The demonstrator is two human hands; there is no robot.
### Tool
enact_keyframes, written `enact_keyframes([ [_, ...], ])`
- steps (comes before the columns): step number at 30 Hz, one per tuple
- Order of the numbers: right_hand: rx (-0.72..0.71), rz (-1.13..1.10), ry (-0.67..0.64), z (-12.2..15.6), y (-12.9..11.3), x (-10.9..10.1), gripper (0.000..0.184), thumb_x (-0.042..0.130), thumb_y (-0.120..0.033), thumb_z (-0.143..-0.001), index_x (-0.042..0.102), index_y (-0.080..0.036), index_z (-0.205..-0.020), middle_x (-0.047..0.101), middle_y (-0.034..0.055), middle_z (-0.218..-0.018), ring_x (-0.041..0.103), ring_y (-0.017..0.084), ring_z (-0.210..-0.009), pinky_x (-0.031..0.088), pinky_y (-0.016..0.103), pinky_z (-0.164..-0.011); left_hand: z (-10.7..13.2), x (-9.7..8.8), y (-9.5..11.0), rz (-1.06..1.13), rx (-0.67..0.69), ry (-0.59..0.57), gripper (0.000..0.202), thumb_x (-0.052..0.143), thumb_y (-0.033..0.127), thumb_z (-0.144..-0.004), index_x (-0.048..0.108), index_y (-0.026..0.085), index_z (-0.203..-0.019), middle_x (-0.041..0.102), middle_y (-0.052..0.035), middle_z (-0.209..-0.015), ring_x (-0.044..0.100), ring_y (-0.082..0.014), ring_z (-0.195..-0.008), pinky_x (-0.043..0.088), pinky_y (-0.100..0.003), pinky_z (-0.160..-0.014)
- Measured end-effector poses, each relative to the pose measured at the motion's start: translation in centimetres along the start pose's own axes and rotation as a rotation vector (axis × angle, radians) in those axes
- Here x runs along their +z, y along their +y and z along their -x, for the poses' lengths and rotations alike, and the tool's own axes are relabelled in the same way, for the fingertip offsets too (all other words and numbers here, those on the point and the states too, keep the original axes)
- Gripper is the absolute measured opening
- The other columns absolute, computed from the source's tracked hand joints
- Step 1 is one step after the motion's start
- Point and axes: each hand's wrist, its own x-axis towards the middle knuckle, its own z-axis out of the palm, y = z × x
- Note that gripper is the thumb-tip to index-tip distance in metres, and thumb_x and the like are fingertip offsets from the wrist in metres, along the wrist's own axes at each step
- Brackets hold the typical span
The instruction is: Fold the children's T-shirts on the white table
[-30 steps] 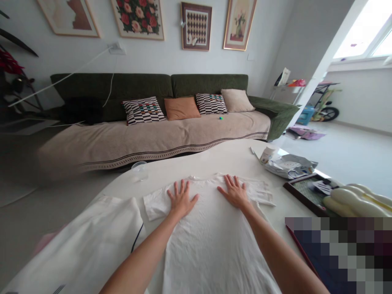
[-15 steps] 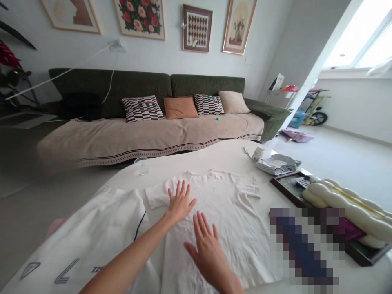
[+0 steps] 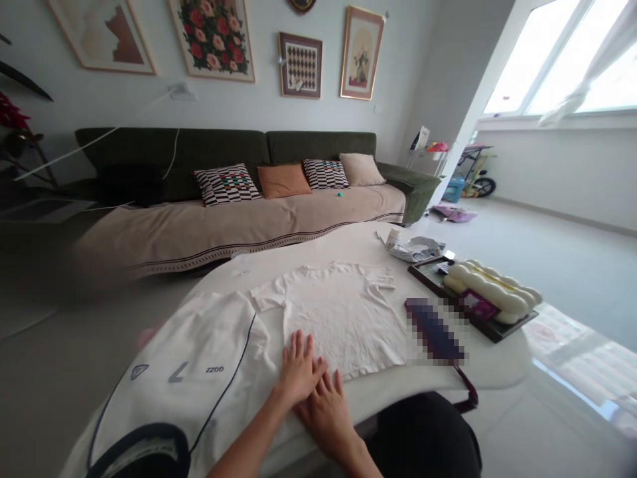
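Observation:
A plain white T-shirt lies spread on the white table, its neckline toward the sofa and its hem toward me. My left hand rests flat with fingers stretched out over the shirt's lower left corner. Beside and partly under it is my right hand, fingers also extended, touching the hem edge. The two hands overlap slightly at the fingers. To the left lies a second white garment with dark navy piping, a "7" and small lettering; part of it hangs toward me, with a dark-banded opening at the bottom.
At right are a dark tray bearing a puffy cream-coloured object, a silver packet and a blurred-out dark item with a strap. A clear cup stands at the back left. A green sofa stands beyond.
Both hands have moved down the T-shirt toward me, from its middle to its hem, and come together. The view has shifted back, showing more of the near table edge and my knee.

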Motion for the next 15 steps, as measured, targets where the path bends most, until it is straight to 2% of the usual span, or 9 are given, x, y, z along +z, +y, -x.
enact_keyframes([
  [3, 0.013, 0.039, 0.024, 0.3, -0.2, 0.3, 0.058, 0.039, -0.041, -0.085, 0.016, -0.03, -0.137, 0.016, 0.0034, -0.143, 0.012, 0.027, -0.131, 0.013, 0.053, -0.102, 1.5, 0.4, -0.4, 0.005, 0.037, 0.001, 0.073, 0.021, 0.057, -0.082, 0.019, 0.011, -0.138, 0.006, -0.0161, -0.145, 0.003, -0.0287, -0.132, 0.013, -0.045, -0.104],
  [5, 0.021, 0.057, 0.02, 0.4, -0.2, 0.3, 0.057, 0.037, -0.041, -0.085, 0.014, -0.03, -0.137, 0.016, 0.0032, -0.143, 0.011, 0.026, -0.132, 0.014, 0.052, -0.102, 2.5, 0.0, -0.6, 0.015, 0.052, -0.032, 0.074, 0.022, 0.059, -0.081, 0.021, 0.011, -0.138, 0.009, -0.0163, -0.144, 0.005, -0.0294, -0.132, 0.013, -0.046, -0.104],
  [10, 0.008, 0.071, -0.018, 1.4, 0.4, -0.2, 0.056, 0.032, -0.039, -0.086, 0.016, -0.026, -0.138, 0.016, 0.0029, -0.143, 0.01, 0.023, -0.132, 0.016, 0.05, -0.102, 5.9, -2.8, -1.1, 0.104, 0.122, -0.162, 0.068, 0.035, 0.055, -0.079, 0.034, 0.013, -0.133, 0.028, -0.0164, -0.139, 0.016, -0.0312, -0.13, 0.014, -0.051, -0.103],
  [12, -0.001, 0.069, -0.029, 2.0, 0.7, -0.5, 0.057, 0.035, -0.038, -0.085, 0.019, -0.024, -0.138, 0.017, 0.0039, -0.143, 0.012, 0.023, -0.132, 0.016, 0.049, -0.103, 7.4, -4.0, -1.9, 0.231, 0.2, -0.2, 0.063, 0.041, 0.05, -0.079, 0.039, 0.015, -0.13, 0.036, -0.0144, -0.136, 0.026, -0.0289, -0.128, 0.019, -0.046, -0.103],
  [15, 0.014, 0.065, -0.017, 2.7, 0.5, -1.0, 0.059, 0.043, -0.029, -0.08, 0.025, -0.022, -0.136, 0.022, 0.0066, -0.143, 0.015, 0.025, -0.131, 0.017, 0.05, -0.101, 8.9, -5.2, -3.7, 0.514, 0.309, -0.222, 0.05, 0.048, 0.043, -0.078, 0.048, 0.021, -0.124, 0.048, -0.0068, -0.128, 0.041, -0.0226, -0.119, 0.027, -0.034, -0.101],
])
